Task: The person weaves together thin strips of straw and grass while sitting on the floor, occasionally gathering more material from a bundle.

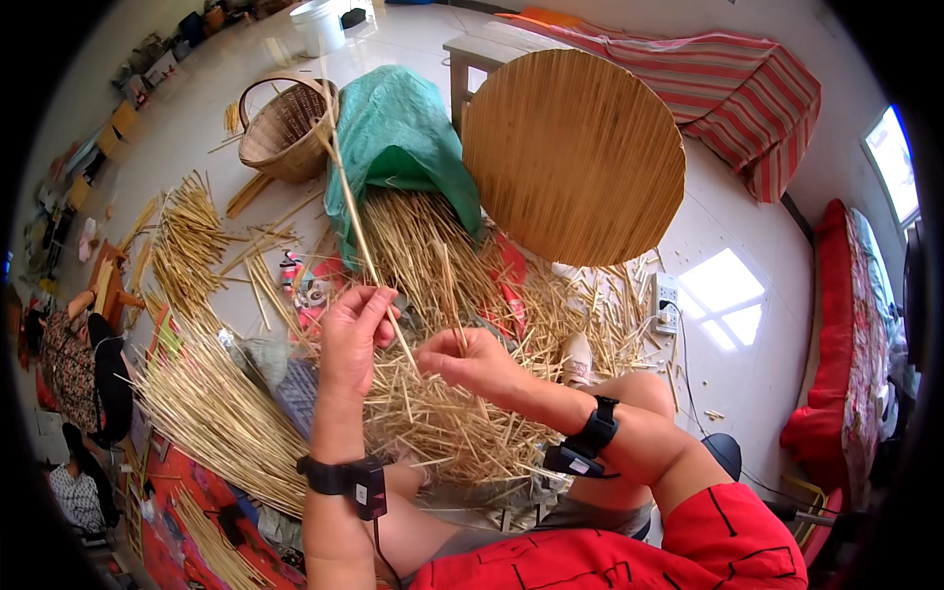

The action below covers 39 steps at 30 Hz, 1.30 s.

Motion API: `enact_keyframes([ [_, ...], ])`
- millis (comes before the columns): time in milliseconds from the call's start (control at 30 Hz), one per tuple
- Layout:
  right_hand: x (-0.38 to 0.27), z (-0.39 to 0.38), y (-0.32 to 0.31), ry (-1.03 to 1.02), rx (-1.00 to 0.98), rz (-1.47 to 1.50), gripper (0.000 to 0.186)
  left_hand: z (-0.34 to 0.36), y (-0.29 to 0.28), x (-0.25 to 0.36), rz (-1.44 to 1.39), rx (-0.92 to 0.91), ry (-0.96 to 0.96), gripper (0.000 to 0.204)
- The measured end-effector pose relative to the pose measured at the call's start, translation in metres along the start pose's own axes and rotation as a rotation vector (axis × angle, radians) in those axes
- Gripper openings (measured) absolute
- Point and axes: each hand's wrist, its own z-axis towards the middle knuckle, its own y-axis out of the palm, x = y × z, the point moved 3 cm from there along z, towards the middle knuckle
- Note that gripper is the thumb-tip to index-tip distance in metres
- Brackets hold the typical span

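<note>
My left hand [356, 329] pinches a long pale straw stalk [352, 211] between thumb and fingers. The stalk slants up and away, past the green sack's left edge. Its lower end comes down to the fingertips of my right hand [470, 362], which is closed. A thinner, darker straw piece [449, 280] rises from the right fingers; whether they also grip the long stalk's end I cannot tell. Beneath both hands lies a loose heap of short straw pieces [462, 423]. Just beyond, a bundle of unworked straw [418, 231] spills from the green woven sack [388, 113].
A long straw bundle [211, 413] lies at left, with a shorter pile [187, 241] behind it. Farther back stands a wicker basket [287, 138]. A round slatted board [575, 157] leans on a bench [482, 44]. A corded power strip [665, 303] sits at right. People [74, 374] sit far left.
</note>
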Motion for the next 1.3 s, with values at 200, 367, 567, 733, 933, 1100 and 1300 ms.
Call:
enact_keyframes([
  [200,-0.008,0.002,-0.004,-0.023,-0.017,-0.003,0.014,-0.003,0.011,-0.01,0.029,-0.077,-0.067,0.013],
  [367,-0.006,0.002,-0.005,-0.042,-0.031,-0.004,0.011,-0.004,0.019,-0.015,0.065,-0.102,-0.071,0.014],
  [567,-0.006,0.002,-0.006,-0.11,-0.006,-0.068,0.009,-0.004,0.023,-0.018,0.086,-0.172,-0.074,0.014],
  [733,-0.01,0.0,-0.003,-0.051,0.024,0.038,0.011,-0.006,0.021,-0.017,0.069,-0.166,-0.066,0.015],
  [933,-0.012,0.004,-0.013,-0.085,0.087,0.093,0.012,-0.006,0.028,-0.016,0.041,-0.092,-0.038,0.019],
  [1100,-0.016,0.01,-0.03,-0.14,0.211,0.169,0.014,-0.012,0.023,-0.022,0.234,-0.253,-0.16,0.017],
  [1300,-0.022,0.011,-0.039,-0.104,0.274,0.187,0.015,-0.02,0.037,-0.023,0.225,-0.295,-0.184,0.01],
])
